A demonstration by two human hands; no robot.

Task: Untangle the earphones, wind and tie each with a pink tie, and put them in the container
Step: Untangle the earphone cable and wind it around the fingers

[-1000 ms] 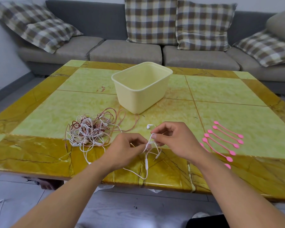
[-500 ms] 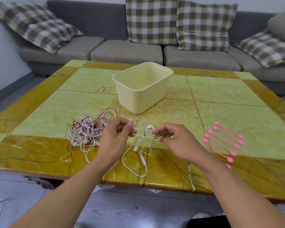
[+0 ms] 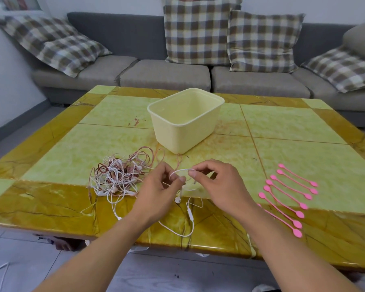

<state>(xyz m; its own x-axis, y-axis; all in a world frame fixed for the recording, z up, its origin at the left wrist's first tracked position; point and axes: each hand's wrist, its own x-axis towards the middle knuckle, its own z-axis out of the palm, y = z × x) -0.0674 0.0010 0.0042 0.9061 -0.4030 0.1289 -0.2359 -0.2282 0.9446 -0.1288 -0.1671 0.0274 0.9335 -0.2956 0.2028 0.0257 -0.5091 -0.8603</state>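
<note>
Earphones (image 3: 182,186) with a thin white cord hang between the two hands, in front of the cream container (image 3: 185,121) and nearer the desk's front edge. The left hand (image 3: 156,192) and the right hand (image 3: 221,186) each pinch the cord with fingers (image 3: 193,174) curled round it, so that a small arch of cord stands up between them. Below the hands one white earbud dangles, and the rest of the cord, with its inline control, drops in a loose loop onto the brown border of the desk (image 3: 51,207).

Left of the container's front corner lies the tangled pile (image 3: 119,175), white and reddish-brown cords knotted together; how many sets it holds cannot be made out. One thin reddish strand runs from the pile toward the container's base. Part of the held cord is hidden behind the left hand, so its full path is unclear.

Right of the container and nearer the front edge, the pink ties (image 3: 289,197) lie in a slanted row, apart from each other; the nearest are partly covered by the right forearm.

Bare green desk surface lies between the container and the ties, and to the container's left. The sofa (image 3: 164,74) stands beyond the desk's far edge.
</note>
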